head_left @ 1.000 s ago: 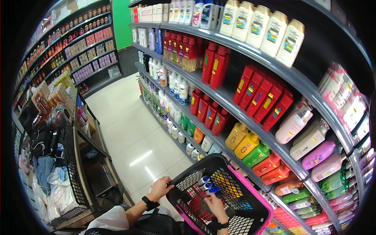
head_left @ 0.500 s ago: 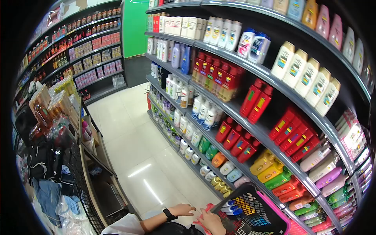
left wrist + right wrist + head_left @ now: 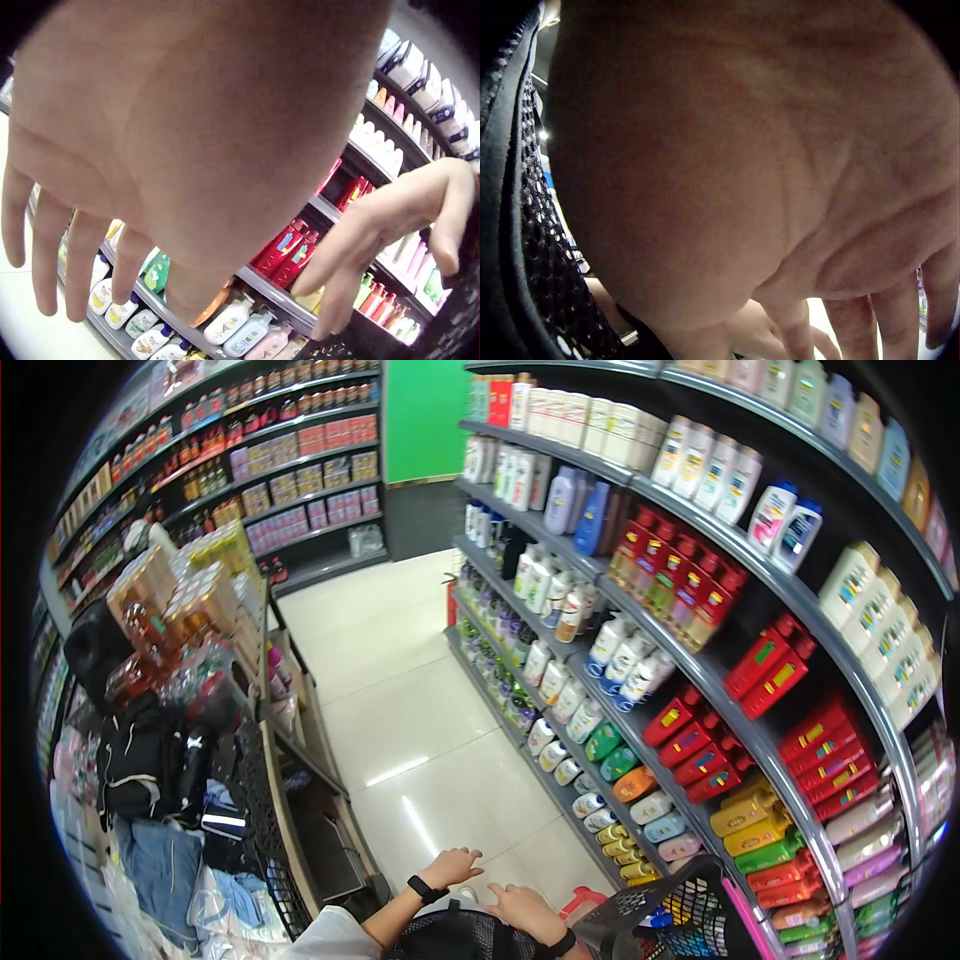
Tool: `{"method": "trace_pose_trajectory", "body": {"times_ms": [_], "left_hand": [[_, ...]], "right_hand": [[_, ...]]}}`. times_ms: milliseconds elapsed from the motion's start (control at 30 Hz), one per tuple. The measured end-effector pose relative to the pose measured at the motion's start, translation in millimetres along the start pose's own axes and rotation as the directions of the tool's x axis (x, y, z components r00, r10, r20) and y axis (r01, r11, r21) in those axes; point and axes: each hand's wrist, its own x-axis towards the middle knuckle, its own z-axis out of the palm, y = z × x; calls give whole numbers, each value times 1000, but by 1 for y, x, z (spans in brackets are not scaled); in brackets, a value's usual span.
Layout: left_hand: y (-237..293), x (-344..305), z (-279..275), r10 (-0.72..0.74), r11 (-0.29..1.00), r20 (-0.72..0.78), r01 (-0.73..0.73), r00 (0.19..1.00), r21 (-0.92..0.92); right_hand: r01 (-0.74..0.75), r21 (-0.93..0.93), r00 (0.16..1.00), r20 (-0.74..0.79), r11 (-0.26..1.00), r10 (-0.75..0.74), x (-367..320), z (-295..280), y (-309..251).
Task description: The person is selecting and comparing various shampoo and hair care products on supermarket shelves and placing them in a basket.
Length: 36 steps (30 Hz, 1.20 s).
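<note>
Low in the head view, my left hand [image 3: 452, 868] hovers above the floor with its fingers extended and nothing in them. My right hand [image 3: 527, 910] is just beside it, palm down, fingers loosely spread and bare. In the left wrist view the left palm [image 3: 172, 135] fills much of the picture, with the right hand's fingers behind it. To the right of my right hand is a black shopping basket [image 3: 690, 890] with a pink rim and a reddish-pink handle [image 3: 585, 900]. Blue-capped bottles [image 3: 657, 918] lie inside it. A black mesh bag [image 3: 455, 935] sits against my body.
A tall curved shelf [image 3: 640, 590] of shampoo and lotion bottles runs along the right. On the left stands a bin [image 3: 265, 840] piled with bags and clothing. Between them stretches a tiled aisle [image 3: 400, 690], ending at stocked shelves [image 3: 310, 470] and a green wall [image 3: 425, 420].
My left hand has let go of the basket's rim, and my right hand has come out of the basket. Both are now in front of my body. The view has swung left.
</note>
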Motion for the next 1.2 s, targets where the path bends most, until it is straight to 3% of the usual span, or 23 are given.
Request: {"method": "trace_pose_trajectory", "body": {"times_ms": [100, 133, 233, 300, 433, 600, 700, 767, 800, 900, 1000, 1067, 1133, 1200], "left_hand": [[-22, -12, 28, -4, 997, 104, 12, 995, -82], [-26, -14, 29, -27, 990, 201, 54, 979, -133], [-44, -21, 24, -3, 974, 214, 51, 977, -219], [-57, -19, 16, -163, 948, 167, 201, 972, -246], [-88, 4, -12, -241, 940, 99, 258, 965, -224], [-128, 59, -18, -260, 939, 69, 269, 963, -213], [-153, 109, -50, -184, 949, 146, 215, 972, -232], [-161, 146, -83, -135, 957, 306, 204, 943, -208], [-169, 164, -100, -134, 959, 306, 202, 943, -201], [-195, 231, -149, -77, 982, 161, 102, 984, -157], [-211, 294, -204, -124, 992, 91, 126, 988, -16], [-208, 322, -250, -108, 991, -59, 112, 992, 69], [-212, 349, -278, -47, 998, -149, 54, 988, 40], [-215, 367, -298, -48, 999, -127, 48, 991, -7]], "right_hand": [[82, 7, 996, -34, 997, -81, 21, 4, 1], [100, 43, 994, -40, 994, -98, 29, 2, 3], [154, 24, 988, -7, 988, -154, 59, -2, 5], [190, 26, 981, 44, 981, -191, 84, -7, 5], [310, 8, 946, 93, 951, -310, 141, -18, 5], [422, 33, 901, 94, 906, -423, 211, -29, 33], [476, -2, 875, 96, 879, -474, 264, -61, 55], [346, 126, 922, 135, 930, -362, 289, -113, 60], [346, 127, 924, 127, 930, -361, 308, -132, 67], [284, 68, 951, 110, 956, -291, 359, -186, 94], [287, -24, 958, 16, 958, -286, 407, -228, 120], [308, -46, 950, -36, 950, -310, 429, -248, 137], [262, -85, 962, -58, 961, -268, 444, -272, 148], [227, -46, 971, -65, 973, -230, 448, -286, 156]]}}
